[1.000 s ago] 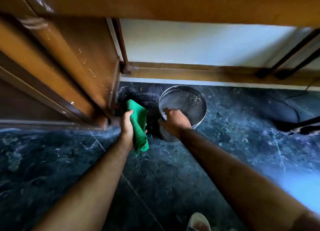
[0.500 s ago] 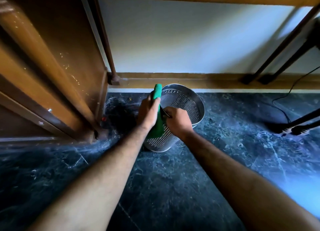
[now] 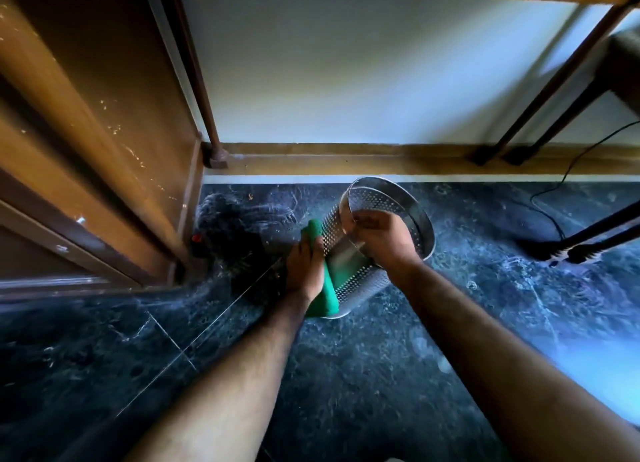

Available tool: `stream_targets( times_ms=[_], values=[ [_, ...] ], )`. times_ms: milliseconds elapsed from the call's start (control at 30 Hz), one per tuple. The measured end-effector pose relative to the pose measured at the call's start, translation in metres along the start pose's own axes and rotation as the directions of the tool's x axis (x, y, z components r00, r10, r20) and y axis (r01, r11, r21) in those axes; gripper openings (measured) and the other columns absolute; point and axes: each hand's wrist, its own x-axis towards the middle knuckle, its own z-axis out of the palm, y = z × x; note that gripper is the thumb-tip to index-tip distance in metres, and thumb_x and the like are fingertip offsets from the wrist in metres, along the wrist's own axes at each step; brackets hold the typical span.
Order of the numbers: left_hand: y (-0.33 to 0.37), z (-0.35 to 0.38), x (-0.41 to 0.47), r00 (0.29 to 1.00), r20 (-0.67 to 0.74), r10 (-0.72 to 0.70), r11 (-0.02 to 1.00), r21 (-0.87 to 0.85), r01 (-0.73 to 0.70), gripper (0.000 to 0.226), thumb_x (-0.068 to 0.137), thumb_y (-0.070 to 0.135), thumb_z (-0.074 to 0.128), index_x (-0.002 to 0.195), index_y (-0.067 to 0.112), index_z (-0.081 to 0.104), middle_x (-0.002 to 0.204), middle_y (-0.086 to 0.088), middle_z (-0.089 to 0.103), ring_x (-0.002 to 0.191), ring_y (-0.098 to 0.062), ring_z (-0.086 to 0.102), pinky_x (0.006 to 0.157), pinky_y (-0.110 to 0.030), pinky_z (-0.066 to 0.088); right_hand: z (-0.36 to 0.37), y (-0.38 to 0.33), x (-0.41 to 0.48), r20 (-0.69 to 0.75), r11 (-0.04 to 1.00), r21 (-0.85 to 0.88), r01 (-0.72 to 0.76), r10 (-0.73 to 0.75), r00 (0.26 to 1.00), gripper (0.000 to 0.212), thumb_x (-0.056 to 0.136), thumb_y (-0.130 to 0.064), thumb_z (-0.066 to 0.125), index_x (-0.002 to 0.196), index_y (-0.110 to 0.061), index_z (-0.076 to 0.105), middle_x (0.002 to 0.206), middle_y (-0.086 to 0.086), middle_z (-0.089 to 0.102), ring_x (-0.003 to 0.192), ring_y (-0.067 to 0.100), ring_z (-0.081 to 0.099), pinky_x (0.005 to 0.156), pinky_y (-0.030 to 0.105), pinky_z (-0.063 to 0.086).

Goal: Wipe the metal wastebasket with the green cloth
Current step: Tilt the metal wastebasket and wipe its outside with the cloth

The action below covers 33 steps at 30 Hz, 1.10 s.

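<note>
We find the metal wastebasket on the dark marble floor, just in front of the wooden skirting and to the right of the brown cabinet. It is not upright: it leans, its open mouth tipped up and to the right, its base down and toward us. Its long axis therefore runs from lower left to upper right, and the perforated side wall faces left, toward the wiping hand.

The right hand is closed over the near part of the rim, fingers hooked inside, and we judge that it holds the basket at this tilt. The left hand lies flat with the green cloth pressed between palm and side wall; the cloth shows above the fingertips and below the heel of the hand. Both hands touch the basket, the left on the wall, the right at the mouth.

We judge the wipe to be under way on the left flank. The next stroke calls for travel along the long axis, rim to base. The far right side is out of the cloth's reach unless the right hand turns the basket. If that grip loosens, the basket may roll.
</note>
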Motion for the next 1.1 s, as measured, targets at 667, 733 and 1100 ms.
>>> stream_targets(
  times_ms=[667,733,1100],
  values=[
    [-0.002,-0.015,0.017,0.889,-0.149,0.432,0.857,0.374,-0.354,0.064,0.095,0.065,0.034,0.137,0.024,0.059,0.127,-0.006,0.070,0.111,-0.029,0.066,0.086,-0.033,0.053,-0.022,0.042,-0.023,0.063,0.783,0.598,-0.174,0.171,0.983,0.022,0.091,-0.006,0.066,0.113,-0.003,0.071,0.092,0.008,0.075,0.073,0.016,0.067,0.061,0.026,0.054],
    [-0.017,-0.023,0.019,0.927,-0.198,0.317,0.896,0.382,-0.225,0.060,0.096,0.063,0.034,0.128,0.023,0.065,0.120,-0.008,0.072,0.105,-0.030,0.067,0.078,-0.028,0.045,-0.026,0.052,-0.025,0.067,0.793,0.581,-0.183,0.178,0.982,0.026,0.091,-0.009,0.067,0.116,-0.003,0.069,0.098,0.011,0.072,0.079,0.018,0.064,0.062,0.027,0.051],
    [0.079,0.007,0.012,0.865,-0.222,0.449,0.876,0.301,-0.377,0.053,0.099,0.065,0.029,0.129,0.033,0.058,0.111,0.004,0.070,0.093,-0.016,0.067,0.074,-0.034,0.058,-0.028,0.042,-0.025,0.165,0.829,0.554,-0.073,-0.024,0.986,0.025,0.091,0.012,0.057,0.101,-0.009,0.067,0.085,-0.001,0.080,0.077,0.006,0.073,0.073,0.016,0.056]
  ],
)
